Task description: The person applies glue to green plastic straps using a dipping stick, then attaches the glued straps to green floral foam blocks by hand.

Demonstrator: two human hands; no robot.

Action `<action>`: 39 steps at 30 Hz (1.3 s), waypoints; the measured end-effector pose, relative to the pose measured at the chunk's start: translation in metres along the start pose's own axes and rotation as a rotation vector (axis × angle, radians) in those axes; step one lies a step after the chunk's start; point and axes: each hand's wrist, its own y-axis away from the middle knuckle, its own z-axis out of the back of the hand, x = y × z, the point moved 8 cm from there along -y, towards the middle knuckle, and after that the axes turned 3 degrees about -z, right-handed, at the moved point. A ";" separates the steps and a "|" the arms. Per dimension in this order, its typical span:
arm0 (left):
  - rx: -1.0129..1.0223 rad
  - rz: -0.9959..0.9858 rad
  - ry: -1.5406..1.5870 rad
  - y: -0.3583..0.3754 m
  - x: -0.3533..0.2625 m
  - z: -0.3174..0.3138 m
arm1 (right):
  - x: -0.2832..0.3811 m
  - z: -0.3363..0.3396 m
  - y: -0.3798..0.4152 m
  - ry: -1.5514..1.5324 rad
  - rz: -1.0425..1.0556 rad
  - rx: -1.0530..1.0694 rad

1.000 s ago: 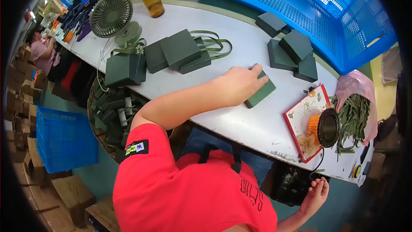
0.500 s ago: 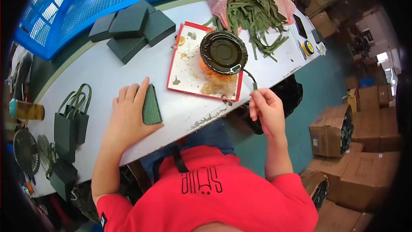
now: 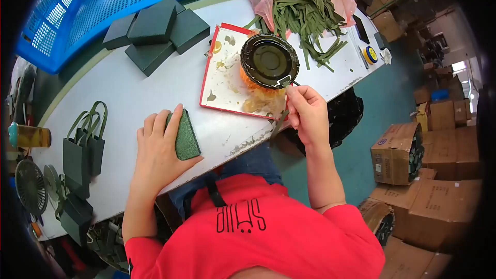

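Observation:
My left hand (image 3: 161, 142) is wrapped around a small dark green box-shaped piece (image 3: 187, 137) with a grainy face, standing near the table's front edge. Between the thumb and fingers of my right hand (image 3: 308, 112) is a narrow green ribbon strip (image 3: 279, 124). Its upper end is at the rim of a round black pot (image 3: 268, 61), glossy inside; whether it touches cannot be made out. Beneath the pot, a red-edged white tray (image 3: 219, 85) is stained with amber residue.
A pink plastic bag (image 3: 262, 0) spills green ribbon strips (image 3: 305, 10) at the back. Dark green boxes (image 3: 152, 23) are piled beside a blue crate (image 3: 129, 2). Green bags with ribbon handles (image 3: 77, 157) stand left, near a small fan (image 3: 32, 186). Cartons (image 3: 398, 155) stack right.
My right hand has moved up and left, bringing the ribbon strip to the pot's rim. The green piece under my left hand has tilted, showing more of its grainy face.

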 end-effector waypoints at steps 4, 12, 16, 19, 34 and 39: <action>0.001 0.004 0.004 0.000 0.001 0.000 | -0.003 0.002 -0.007 -0.005 0.015 -0.010; -0.013 -0.010 0.017 0.000 0.001 0.000 | -0.009 0.002 -0.013 -0.022 -0.051 -0.015; -0.022 -0.016 0.001 0.000 0.000 0.000 | -0.008 0.001 -0.015 -0.011 -0.086 -0.008; -0.014 -0.014 0.003 0.000 0.000 0.000 | -0.009 0.000 -0.017 -0.016 -0.114 0.000; -0.116 -0.143 0.291 -0.001 -0.003 0.024 | -0.011 -0.040 0.044 -0.035 -0.125 0.247; -0.128 -0.316 0.393 0.002 -0.015 0.032 | -0.044 -0.094 0.082 0.169 -0.420 0.619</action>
